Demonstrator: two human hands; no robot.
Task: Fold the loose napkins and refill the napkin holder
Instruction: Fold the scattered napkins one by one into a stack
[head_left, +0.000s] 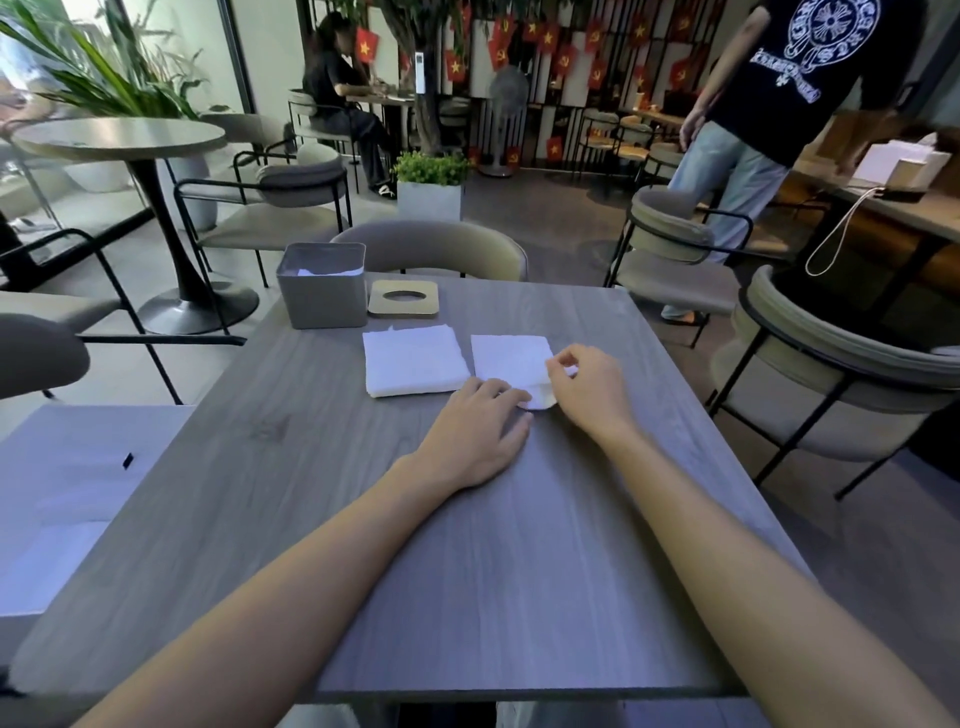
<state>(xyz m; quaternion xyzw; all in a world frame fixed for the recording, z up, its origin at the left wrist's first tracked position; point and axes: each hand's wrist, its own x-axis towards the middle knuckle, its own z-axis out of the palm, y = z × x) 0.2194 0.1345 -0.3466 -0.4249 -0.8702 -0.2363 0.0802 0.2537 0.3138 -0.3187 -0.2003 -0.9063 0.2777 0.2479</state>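
Far left, off the worktop: round pedestal table, nothing to do with the task.

Worktop, far left corner: grey napkin holder, upright, top uncovered, some white paper showing inside near the rim. Fill level: cannot tell.

Just right of the holder: its lid, a tan square with an oval slot, lying flat, apart from the holder.

Nearer, below the lid: napkin stack, white, square, several layers with ragged edges, lying flat.

Left hand: palm down, fingers straight and flat, fingertips pressing the near edge of the loose napkin. Nothing gripped.

Loose napkin: single white sheet just right of the stack, a narrow gap between the two. Far part lies flat; near right corner is rumpled and lifted between the two hands.

Right hand: thumb and forefinger pinch the napkin's right edge, other fingers curled above it. The hands sit close together, both on this one sheet.

Right of the worktop: upholstered chair with black frame. Behind it, a standing person in a dark printed T-shirt and jeans.
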